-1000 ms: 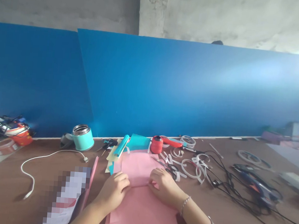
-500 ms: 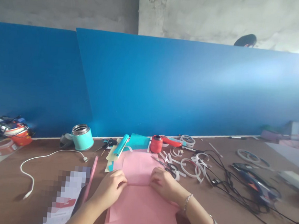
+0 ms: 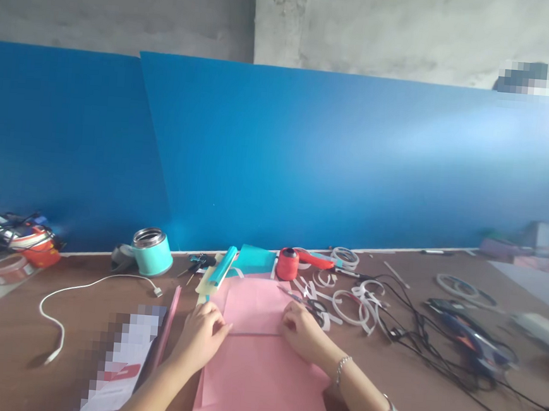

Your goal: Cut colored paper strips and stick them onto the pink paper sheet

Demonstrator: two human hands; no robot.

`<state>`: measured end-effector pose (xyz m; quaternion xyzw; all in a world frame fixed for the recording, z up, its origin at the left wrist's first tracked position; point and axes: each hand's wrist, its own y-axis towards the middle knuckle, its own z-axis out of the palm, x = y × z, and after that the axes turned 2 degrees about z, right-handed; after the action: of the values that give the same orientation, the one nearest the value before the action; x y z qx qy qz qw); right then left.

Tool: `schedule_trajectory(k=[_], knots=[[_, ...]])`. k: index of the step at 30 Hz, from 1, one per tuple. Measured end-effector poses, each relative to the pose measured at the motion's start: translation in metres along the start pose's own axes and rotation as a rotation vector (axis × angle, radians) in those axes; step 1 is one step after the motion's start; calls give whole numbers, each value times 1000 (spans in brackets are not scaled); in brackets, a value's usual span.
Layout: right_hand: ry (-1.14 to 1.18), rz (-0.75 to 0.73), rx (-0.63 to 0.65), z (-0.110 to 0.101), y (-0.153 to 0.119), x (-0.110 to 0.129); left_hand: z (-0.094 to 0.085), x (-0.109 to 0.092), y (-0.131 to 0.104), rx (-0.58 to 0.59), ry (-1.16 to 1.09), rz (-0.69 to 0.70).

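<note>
"Where's the pink paper (image 3: 265, 382)?"
"Between the left hand (image 3: 203, 334) and the right hand (image 3: 305, 333), its crosswise edge running from fingers to fingers."
"How are they?"
"Left fingers curl loosely, thumb stretched out by that edge; right fingers curl in more. Whether either pinches the paper, I can't tell."
</note>
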<state>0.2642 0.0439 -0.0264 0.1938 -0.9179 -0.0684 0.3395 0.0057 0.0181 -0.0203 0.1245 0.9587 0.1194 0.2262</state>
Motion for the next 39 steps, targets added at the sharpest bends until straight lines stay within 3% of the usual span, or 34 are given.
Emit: schedule_trajectory(k=[14, 39], knots=[[-52, -23, -73, 8, 3, -10, 6, 4, 2, -9, 74, -29], [-88, -105, -12, 7, 3, -16, 1, 0, 5, 44, 116, -58]])
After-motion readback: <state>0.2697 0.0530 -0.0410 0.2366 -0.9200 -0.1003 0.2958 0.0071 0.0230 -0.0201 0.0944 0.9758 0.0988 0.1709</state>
